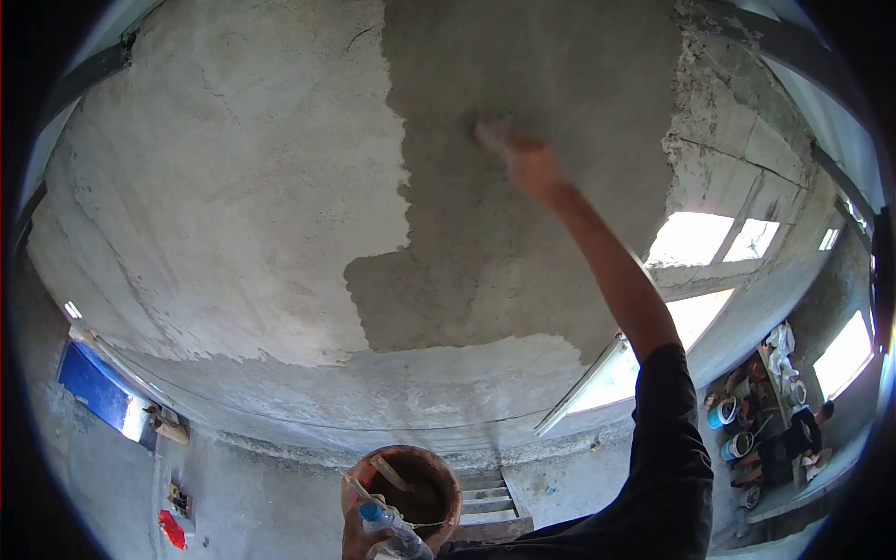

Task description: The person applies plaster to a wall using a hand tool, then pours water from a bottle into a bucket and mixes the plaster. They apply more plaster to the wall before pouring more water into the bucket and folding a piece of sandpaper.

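My right hand is raised against the wall, its fingers closed round a brush-like tool blurred by motion. The tool touches a dark, damp-looking patch of plaster. Low in the view, my left hand is closed beside a clear plastic bottle with a blue cap, at the left rim of a reddish bucket. The bucket holds dark liquid or slurry, and a wooden handle leans inside it.
Lighter plaster surrounds the patch. Bright window openings lie to the right. Another person in dark clothing is at the lower right, near several buckets. A blue door and a red item are at the left.
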`<state>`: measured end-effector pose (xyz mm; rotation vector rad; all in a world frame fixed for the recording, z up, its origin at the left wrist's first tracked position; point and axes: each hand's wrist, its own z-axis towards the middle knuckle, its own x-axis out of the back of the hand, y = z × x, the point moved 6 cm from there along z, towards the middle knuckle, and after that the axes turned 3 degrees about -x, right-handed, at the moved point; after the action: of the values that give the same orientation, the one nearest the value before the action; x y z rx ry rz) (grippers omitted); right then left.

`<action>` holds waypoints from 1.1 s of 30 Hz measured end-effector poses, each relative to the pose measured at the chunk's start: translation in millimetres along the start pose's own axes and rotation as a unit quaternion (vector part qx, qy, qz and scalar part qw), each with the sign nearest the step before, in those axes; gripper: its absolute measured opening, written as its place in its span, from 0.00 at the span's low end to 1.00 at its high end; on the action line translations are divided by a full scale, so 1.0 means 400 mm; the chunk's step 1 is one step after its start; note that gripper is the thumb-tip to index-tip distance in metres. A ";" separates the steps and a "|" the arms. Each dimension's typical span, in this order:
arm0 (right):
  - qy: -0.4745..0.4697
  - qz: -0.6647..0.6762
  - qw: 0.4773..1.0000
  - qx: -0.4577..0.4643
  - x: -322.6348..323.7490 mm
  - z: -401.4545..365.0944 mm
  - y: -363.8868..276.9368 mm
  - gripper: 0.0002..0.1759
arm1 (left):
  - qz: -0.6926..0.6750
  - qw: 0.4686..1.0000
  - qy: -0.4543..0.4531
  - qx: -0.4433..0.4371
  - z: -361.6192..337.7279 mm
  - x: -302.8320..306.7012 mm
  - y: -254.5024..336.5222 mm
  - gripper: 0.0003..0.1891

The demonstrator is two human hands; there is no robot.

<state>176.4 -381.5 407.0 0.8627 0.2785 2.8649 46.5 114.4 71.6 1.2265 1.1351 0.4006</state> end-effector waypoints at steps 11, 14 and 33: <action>-0.110 -0.050 0.988 -0.098 -0.043 0.119 0.025 0.30 | 0.095 0.995 -0.027 -0.001 0.006 0.034 -0.046 0.39; -0.203 0.145 0.968 0.034 -0.242 -0.224 -0.133 0.27 | 0.018 1.000 -0.019 0.011 0.012 -0.021 -0.012 0.31; -0.130 0.607 0.100 -0.778 -0.008 -1.713 -0.907 0.21 | 0.160 0.985 -0.063 0.034 0.066 -0.048 -0.108 0.24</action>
<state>-174.9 -122.6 -233.7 -0.4041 2.3813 -0.4459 47.2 70.4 40.2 1.4796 0.8504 0.5207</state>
